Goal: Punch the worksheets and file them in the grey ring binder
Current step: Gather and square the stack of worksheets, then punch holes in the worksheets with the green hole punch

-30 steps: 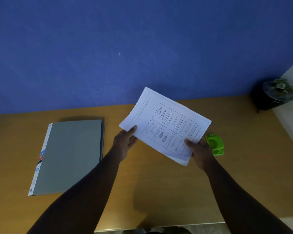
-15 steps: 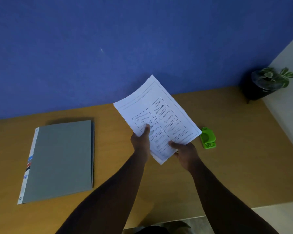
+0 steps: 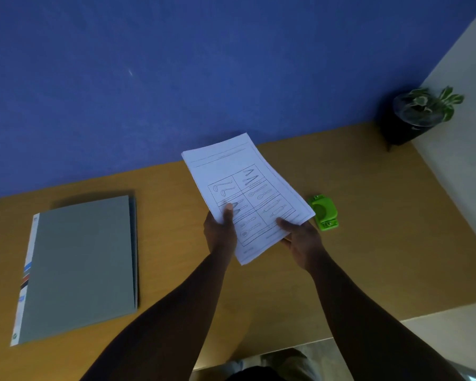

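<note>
Both hands hold the worksheets over the desk.

The wooden desk point(image 3: 368, 257) bears the closed grey binder point(image 3: 80, 268) at left. The worksheets point(image 3: 248, 193) are held above its middle, the left hand point(image 3: 220, 235) and right hand point(image 3: 302, 240) each pinching the near edge, thumbs on top. A green hole punch point(image 3: 323, 212) lies just right of the paper.
</note>
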Demonstrator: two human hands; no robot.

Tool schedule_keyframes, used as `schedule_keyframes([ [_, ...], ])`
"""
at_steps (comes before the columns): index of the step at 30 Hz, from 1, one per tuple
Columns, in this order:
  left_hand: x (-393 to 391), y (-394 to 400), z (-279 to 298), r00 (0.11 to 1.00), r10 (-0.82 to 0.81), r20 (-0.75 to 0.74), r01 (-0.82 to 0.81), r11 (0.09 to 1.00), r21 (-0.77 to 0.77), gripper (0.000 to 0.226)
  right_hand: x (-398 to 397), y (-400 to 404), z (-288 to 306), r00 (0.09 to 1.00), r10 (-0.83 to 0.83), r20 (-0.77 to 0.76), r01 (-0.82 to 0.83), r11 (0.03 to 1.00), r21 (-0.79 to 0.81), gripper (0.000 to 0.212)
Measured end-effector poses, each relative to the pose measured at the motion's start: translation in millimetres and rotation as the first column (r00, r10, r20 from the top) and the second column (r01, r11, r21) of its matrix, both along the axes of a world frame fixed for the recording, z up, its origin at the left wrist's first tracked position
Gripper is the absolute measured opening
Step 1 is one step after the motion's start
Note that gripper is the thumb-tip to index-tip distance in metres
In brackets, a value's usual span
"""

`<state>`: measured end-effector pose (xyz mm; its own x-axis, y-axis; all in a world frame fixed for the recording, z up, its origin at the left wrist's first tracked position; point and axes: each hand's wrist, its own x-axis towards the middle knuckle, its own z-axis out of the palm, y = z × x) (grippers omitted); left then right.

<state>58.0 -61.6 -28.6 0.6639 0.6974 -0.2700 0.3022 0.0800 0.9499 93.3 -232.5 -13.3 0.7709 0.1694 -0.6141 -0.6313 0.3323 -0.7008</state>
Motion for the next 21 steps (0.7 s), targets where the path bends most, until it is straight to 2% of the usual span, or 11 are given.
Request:
schedule_keyframes([
  [5,-7.1,1.4,-12.9,0.997,-0.064,-0.049,0.063,0.998,-0.013,0.03,6.2,-21.3,-8.6,0.995,-0.084,-0.056,0.077,0.991,-0.113,0.036],
  [9,-13.3,2.3,-17.2,0.987,-0.133,-0.095,0.133,0.991,-0.001,0.025,4.9,-36.7,-14.8,0.999,-0.03,-0.014,0.024,0.955,-0.295,0.045],
  [13,-15.8,3.3,-24.0,0.974,-0.177,-0.145,0.178,0.984,-0.001,0.032,2.1,-46.5,-22.7,0.994,0.093,0.05,-0.061,0.892,-0.448,0.035],
  [16,-15.3,1.1,-28.1,0.965,-0.203,-0.164,0.205,0.979,-0.003,0.032,1.8,-50.1,-28.5,0.987,0.133,0.088,-0.048,0.772,-0.633,0.021],
  [18,-14.9,-2.6,-29.0,0.96,-0.233,-0.154,0.233,0.972,-0.019,0.03,4.6,-54.5,-32.2,0.979,0.121,0.163,0.048,0.644,-0.764,0.013],
  [21,-14.4,-9.7,-29.2,0.949,-0.28,-0.145,0.28,0.96,-0.023,0.027,12.8,-64.9,-35.9,0.949,0.113,0.293,0.21,0.466,-0.859,0.012],
])
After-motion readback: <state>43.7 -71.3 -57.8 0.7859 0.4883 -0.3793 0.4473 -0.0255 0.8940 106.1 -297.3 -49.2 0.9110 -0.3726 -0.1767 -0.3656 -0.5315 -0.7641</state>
